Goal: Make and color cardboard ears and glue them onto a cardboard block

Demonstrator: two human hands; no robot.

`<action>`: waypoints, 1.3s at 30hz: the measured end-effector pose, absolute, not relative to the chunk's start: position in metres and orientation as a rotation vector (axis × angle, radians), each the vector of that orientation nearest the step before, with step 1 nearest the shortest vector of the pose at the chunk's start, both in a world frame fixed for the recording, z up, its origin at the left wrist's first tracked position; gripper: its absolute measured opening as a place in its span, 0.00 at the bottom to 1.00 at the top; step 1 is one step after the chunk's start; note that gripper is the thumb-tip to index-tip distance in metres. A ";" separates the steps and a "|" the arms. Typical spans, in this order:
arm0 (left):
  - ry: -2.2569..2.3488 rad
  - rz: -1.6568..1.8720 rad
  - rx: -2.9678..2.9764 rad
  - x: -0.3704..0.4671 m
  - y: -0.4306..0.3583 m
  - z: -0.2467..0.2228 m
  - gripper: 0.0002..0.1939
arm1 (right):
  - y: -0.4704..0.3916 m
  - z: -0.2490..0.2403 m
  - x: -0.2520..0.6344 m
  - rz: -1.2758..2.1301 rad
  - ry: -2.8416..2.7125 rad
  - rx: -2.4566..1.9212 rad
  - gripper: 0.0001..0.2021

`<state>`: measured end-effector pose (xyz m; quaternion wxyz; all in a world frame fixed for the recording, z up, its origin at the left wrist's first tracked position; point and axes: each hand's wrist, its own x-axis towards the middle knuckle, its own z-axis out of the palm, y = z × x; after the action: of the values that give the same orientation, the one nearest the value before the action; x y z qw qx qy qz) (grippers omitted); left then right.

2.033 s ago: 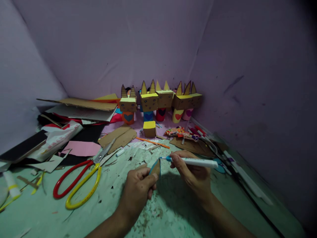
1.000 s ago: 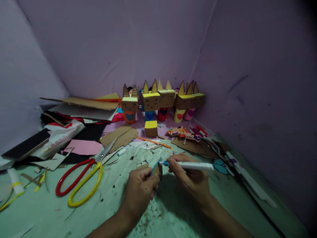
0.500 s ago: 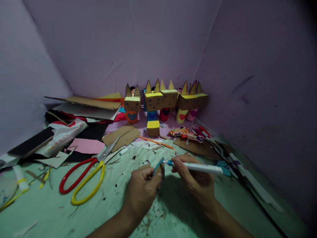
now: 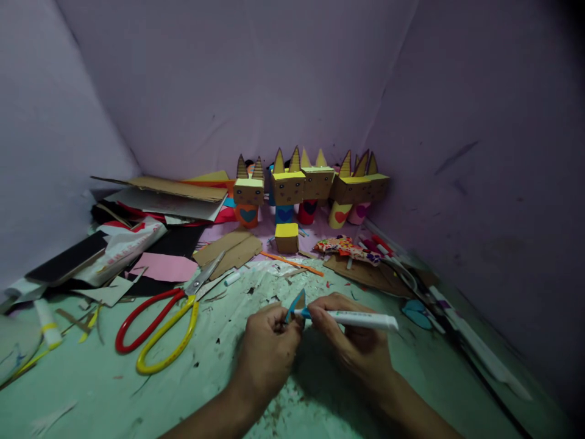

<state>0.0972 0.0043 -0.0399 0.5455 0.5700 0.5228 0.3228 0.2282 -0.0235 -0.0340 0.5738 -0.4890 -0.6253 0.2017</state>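
Between thumb and fingers, my left hand [image 4: 269,344] pinches a small pointed cardboard piece [image 4: 299,302] edged in blue. My right hand [image 4: 354,335] grips a white marker [image 4: 361,319] with a blue tip end. The marker's tip meets the lower left edge of the cardboard piece, close to my left thumb. My left fingers hide the bottom of the piece. Left of my hands lie large scissors [image 4: 196,286] with one red and one yellow handle, blades spread. A small white cap [image 4: 232,278] rests beyond my left hand.
Cardboard figures with pointed ears [image 4: 287,186] stand along the back. A yellow-topped box [image 4: 286,239] sits before them. Stacked cardboard and paper [image 4: 178,189] fill the left. Patterned fabric [image 4: 347,247], a blue cut piece [image 4: 417,314] and pens [image 4: 381,245] lie right.
The marker has moved left and slightly down, from near the tip of the cardboard piece to its lower left edge. The piece is turned so more of its face shows.
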 end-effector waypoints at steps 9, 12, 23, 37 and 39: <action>1.252 0.734 1.471 0.096 0.002 -0.040 0.10 | -0.020 -0.033 0.223 0.626 -1.313 -1.154 0.07; 1.262 0.742 1.519 0.097 0.002 -0.040 0.09 | -0.018 -0.032 0.221 0.775 -1.206 -1.222 0.11; 1.107 0.769 1.176 0.095 0.008 -0.043 0.13 | -0.011 -0.027 0.244 0.705 -0.825 -1.277 0.18; 1.061 0.761 1.263 0.092 0.007 -0.044 0.15 | -0.015 -0.032 0.238 0.506 -1.166 -1.234 0.08; 1.055 0.759 1.271 0.092 0.007 -0.045 0.15 | -0.015 -0.032 0.238 0.517 -1.170 -1.229 0.08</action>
<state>0.0924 0.0065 -0.0448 0.6143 0.5517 0.4580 0.3295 0.2381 -0.0147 -0.0322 0.6319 -0.5370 -0.5112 0.2259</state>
